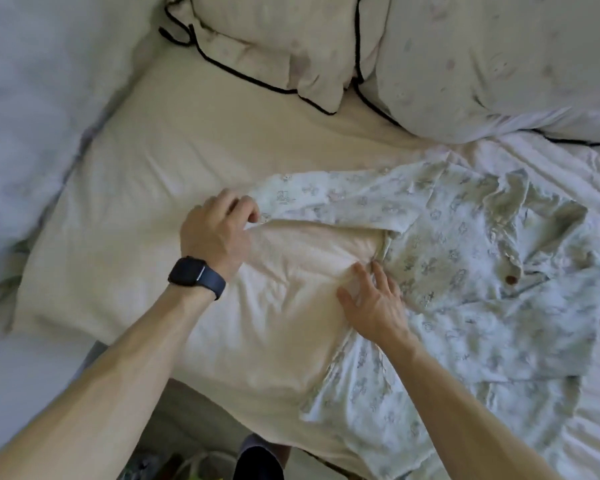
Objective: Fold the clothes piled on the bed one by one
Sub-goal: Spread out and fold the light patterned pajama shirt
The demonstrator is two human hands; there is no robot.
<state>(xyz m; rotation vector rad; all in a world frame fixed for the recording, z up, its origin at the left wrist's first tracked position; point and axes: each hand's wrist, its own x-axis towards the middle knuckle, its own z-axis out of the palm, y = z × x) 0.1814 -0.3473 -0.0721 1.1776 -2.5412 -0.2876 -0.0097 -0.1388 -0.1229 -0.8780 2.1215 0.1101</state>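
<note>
The left hand (219,230) pinched the sleeve (326,199) of the printed shirt (465,244) by its cuff in curled fingers, apparently stretching it flat, while the right hand (374,303), fingers straight and spread, pressed the armpit at its fingertips, likely anchoring the shirt lying beyond them on the bed (153,161).

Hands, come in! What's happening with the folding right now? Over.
Left hand pinches the sleeve end of the printed pajama top. Right hand flat at its armpit. Nothing on it; pillows sit apart.
</note>
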